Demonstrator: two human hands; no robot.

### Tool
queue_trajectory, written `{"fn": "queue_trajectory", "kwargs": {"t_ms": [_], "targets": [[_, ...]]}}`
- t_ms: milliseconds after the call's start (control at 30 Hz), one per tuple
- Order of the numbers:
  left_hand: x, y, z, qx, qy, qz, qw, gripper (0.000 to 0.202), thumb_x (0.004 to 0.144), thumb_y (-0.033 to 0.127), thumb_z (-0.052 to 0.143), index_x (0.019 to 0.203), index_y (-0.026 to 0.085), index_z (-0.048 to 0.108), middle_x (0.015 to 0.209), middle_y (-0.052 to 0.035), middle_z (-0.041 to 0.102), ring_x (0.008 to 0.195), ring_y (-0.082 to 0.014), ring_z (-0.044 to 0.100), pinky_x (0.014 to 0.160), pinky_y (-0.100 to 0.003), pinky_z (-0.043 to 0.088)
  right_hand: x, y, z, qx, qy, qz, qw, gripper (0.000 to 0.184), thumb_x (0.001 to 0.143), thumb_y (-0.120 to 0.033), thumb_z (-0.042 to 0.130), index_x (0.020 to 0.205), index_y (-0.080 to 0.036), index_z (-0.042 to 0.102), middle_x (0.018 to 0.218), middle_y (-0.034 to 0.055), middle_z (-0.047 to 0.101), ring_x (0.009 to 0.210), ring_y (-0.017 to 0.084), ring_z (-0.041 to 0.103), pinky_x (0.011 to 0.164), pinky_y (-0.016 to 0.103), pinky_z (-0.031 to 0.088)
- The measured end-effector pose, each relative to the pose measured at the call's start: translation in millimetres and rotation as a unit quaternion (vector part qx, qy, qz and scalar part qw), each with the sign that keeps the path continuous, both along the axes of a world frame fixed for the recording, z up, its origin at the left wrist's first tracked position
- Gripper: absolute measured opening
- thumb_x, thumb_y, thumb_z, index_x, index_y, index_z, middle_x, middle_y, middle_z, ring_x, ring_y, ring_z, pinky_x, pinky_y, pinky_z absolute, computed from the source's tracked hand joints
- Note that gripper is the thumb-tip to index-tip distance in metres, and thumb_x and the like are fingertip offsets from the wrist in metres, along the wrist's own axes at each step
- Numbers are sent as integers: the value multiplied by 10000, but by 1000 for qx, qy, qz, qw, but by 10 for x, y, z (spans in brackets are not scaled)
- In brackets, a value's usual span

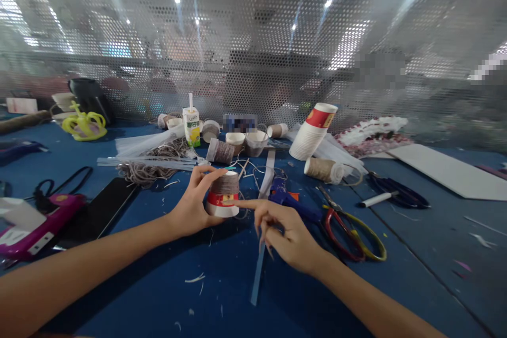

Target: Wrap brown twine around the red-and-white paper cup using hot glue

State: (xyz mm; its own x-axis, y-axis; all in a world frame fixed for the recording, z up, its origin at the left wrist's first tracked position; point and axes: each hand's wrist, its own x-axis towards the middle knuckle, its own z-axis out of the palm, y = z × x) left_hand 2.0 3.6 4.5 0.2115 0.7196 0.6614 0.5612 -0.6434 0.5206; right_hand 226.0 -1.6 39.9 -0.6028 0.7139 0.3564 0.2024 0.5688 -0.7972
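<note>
Near the middle of the blue surface (150, 296), well in from its far edge, an upturned paper cup (224, 199) stands with grey yarn wound around its narrow upper part, above a red band. The left hand (194, 198) pinches it, fingers over the top and thumb low by the rim. The right hand (287, 232) is half spread: index finger straight with its tip at the red band, the others loosely curled. Just beyond the right hand lie a blue glue gun (291, 199) and scissors (354, 237). Toward the far edge stand a juice carton (192, 129) and a leaning cup stack (309, 134); loose yarn (150, 170) lies nearer, left of centre.
</note>
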Motion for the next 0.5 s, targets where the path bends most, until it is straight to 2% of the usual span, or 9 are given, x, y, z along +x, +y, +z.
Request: {"fn": "queue_trajectory", "kwargs": {"t_ms": [167, 233, 367, 433, 500], "targets": [[10, -5, -5, 13, 12, 3, 1000, 848, 577, 174, 811, 1307, 303, 398, 1182, -83, 385, 1143, -300, 463, 918, -469, 530, -30, -2, -13, 12, -47, 36, 998, 235, 644, -19, 419, 695, -227, 517, 784, 6, 698, 484, 97, 486, 468, 223, 426], [15, -9, -4, 18, 17, 6, 1000, 855, 575, 161, 811, 1306, 306, 393, 1181, -82, 387, 1119, -294, 481, 913, -469, 533, -29, 0, -4, -11, -41, 40, 998, 234, 642, -19, 433, 704, -229, 515, 838, 19, 711, 485, 100, 488, 464, 224, 443], [18, -12, -2, 32, 26, 6, 999, 852, 582, 157, 809, 1304, 309, 383, 1179, -80, 389, 1065, -274, 513, 905, -460, 535, -38, -17, 3, -85, -26, 38, 995, 236, 629, -16, 417, 744, -209, 490, 1120, 63, 682, 455, 55, 495, 450, 210, 473], [17, -13, 2, 39, 33, 3, 999, 838, 597, 161, 804, 1304, 304, 377, 1177, -83, 386, 1095, -283, 498, 911, -455, 530, -41, -22, -14, -133, -4, 37, 990, 250, 620, -24, 404, 772, -205, 484, 1121, 65, 681, 433, 42, 503, 437, 199, 482], [14, -15, 6, 40, 42, -2, 998, 813, 621, 170, 794, 1306, 291, 374, 1181, -87, 383, 1125, -288, 480, 937, -461, 514, -36, -18, -37, -161, 24, 37, 986, 237, 605, -38, 397, 751, -200, 489, 1018, 56, 710, 415, 47, 512, 400, 183, 466]]}}
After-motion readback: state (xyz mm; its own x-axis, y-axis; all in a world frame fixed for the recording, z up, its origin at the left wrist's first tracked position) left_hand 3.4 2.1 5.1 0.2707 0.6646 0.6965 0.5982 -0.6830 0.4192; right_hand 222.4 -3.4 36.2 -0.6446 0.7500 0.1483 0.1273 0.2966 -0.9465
